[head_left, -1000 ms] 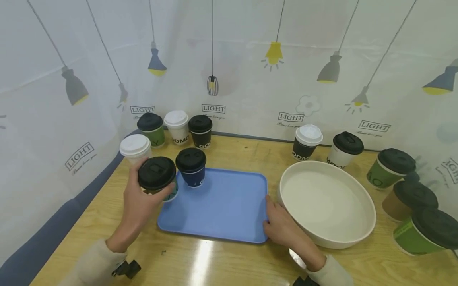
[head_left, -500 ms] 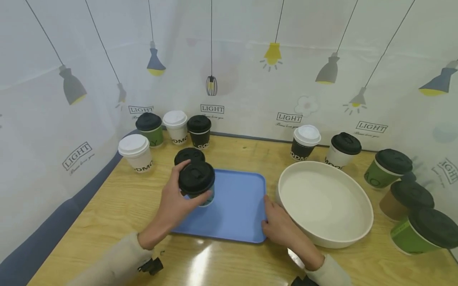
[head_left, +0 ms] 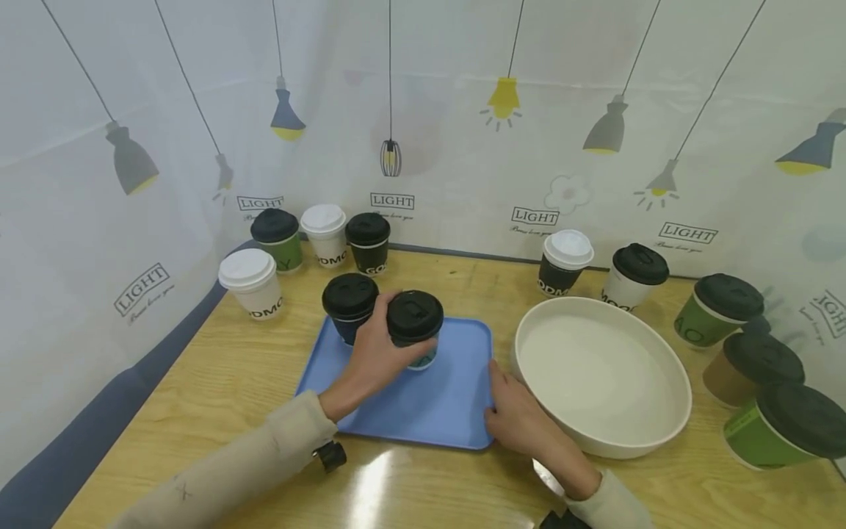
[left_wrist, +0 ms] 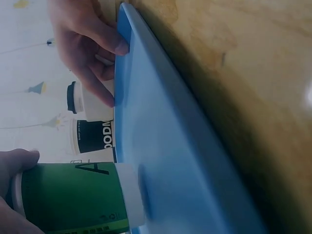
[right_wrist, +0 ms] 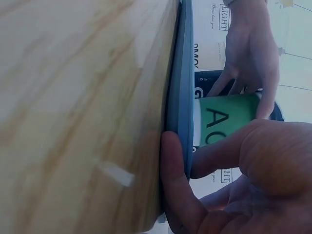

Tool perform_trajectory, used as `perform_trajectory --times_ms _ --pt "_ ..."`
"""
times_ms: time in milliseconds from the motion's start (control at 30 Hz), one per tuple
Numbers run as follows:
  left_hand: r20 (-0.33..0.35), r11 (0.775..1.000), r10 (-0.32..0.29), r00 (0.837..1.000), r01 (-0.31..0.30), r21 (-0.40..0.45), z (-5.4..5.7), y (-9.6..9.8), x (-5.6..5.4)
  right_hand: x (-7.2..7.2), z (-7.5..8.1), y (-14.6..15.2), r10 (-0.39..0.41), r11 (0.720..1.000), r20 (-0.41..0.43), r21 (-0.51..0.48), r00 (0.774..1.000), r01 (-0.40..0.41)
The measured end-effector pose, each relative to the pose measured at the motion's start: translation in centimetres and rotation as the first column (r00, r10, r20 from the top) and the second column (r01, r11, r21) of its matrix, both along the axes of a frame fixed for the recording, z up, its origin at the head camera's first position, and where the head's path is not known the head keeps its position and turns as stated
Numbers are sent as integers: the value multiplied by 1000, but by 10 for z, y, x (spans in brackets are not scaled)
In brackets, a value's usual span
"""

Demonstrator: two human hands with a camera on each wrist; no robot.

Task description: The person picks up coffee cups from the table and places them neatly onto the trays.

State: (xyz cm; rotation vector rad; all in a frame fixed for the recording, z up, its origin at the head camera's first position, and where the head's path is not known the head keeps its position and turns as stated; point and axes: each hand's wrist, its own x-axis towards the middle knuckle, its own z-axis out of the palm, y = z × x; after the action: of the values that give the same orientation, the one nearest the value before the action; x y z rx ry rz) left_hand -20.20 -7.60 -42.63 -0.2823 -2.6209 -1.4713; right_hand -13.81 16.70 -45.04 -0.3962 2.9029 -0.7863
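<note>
There are eleven lidded cups: four green cups, three white cups, three black or navy cups and one brown cup. Eight black lids and three white lids top them. There is one blue tray, one round dish and one wooden table. One left hand, one right hand and two pale sleeves show. The backdrop carries eight printed lamps, six LIGHT labels and one flower

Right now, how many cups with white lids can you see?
3: a white cup at the far left, a second white cup in the middle of the back-left row, and a black cup behind the round bowl. More could be hidden.
</note>
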Motion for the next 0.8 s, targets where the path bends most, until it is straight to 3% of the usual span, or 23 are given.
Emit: perform_trajectory --times_ms 367,800 --pt "7 999 25 1000 -25 -45 -4 13 -14 1 2 -1 4 1000 15 -2 1000 -4" --pt "35 996 -27 999 30 -81 -1 14 -18 2 1 -1 -7 1000 15 -8 1000 7"
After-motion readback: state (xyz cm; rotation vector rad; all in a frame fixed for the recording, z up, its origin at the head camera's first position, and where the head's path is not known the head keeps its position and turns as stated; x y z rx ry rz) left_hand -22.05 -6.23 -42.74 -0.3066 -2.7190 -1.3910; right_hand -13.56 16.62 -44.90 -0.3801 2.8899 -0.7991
